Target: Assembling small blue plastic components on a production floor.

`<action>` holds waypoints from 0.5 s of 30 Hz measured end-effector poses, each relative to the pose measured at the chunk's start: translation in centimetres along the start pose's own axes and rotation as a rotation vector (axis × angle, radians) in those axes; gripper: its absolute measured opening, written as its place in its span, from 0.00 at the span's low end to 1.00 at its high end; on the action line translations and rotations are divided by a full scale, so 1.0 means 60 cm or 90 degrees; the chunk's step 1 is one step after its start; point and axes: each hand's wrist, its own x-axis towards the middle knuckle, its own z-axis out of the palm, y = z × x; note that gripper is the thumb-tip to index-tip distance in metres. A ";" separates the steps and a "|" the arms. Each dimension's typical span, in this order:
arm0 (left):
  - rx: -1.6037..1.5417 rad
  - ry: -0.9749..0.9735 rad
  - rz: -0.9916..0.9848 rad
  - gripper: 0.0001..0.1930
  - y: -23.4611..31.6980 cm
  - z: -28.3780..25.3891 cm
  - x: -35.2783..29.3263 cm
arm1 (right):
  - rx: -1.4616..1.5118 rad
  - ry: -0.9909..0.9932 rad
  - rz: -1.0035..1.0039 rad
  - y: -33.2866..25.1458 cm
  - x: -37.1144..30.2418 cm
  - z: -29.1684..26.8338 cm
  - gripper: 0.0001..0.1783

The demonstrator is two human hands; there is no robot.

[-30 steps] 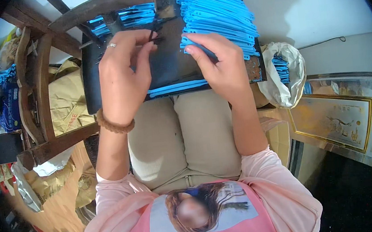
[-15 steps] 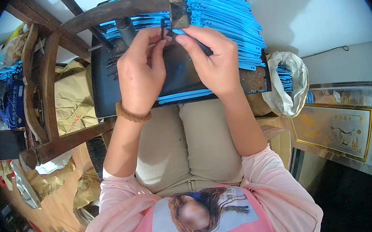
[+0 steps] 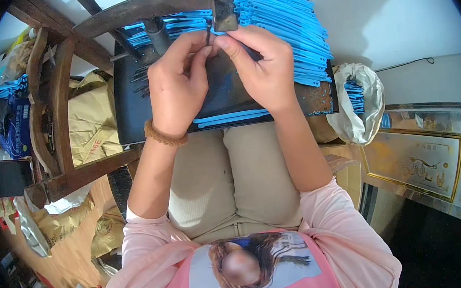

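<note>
My left hand (image 3: 178, 88), with a brown band at its wrist, pinches a thin dark pin (image 3: 209, 33) upright between thumb and forefinger. Close beside it, my right hand (image 3: 265, 68) is closed on the end of a blue plastic strip (image 3: 219, 33), most of which is hidden by the fingers. Both fingertips meet just below a worn metal block (image 3: 224, 16) on a curved bar. Under the hands lies a black tray (image 3: 231, 96). A thick pile of blue strips (image 3: 283, 28) fills its right side, and several dark pins (image 3: 139, 75) lie at its left.
A curved brown metal frame (image 3: 143, 12) with an upright post (image 3: 157, 37) crosses the tray's far left. Two or so blue strips (image 3: 231, 117) lie along the near edge. A white bag (image 3: 371, 108) holding blue strips stands at right, brown paper sacks (image 3: 92, 118) at left.
The dark pin in my left hand has shifted slightly right, nearer the blue strip and the metal block. My right fingers have drawn in a little toward it.
</note>
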 end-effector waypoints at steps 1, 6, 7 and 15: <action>0.003 -0.002 0.001 0.08 0.000 0.000 0.000 | -0.001 0.001 0.000 0.002 0.000 0.000 0.06; 0.006 0.008 0.001 0.09 0.000 0.003 -0.002 | -0.006 -0.007 0.014 -0.002 0.001 -0.006 0.05; 0.008 0.007 0.001 0.09 -0.001 0.003 -0.002 | -0.006 -0.006 0.013 -0.001 0.000 -0.007 0.05; 0.015 0.010 0.006 0.08 0.003 0.003 -0.006 | -0.052 -0.010 0.008 -0.004 -0.004 -0.011 0.07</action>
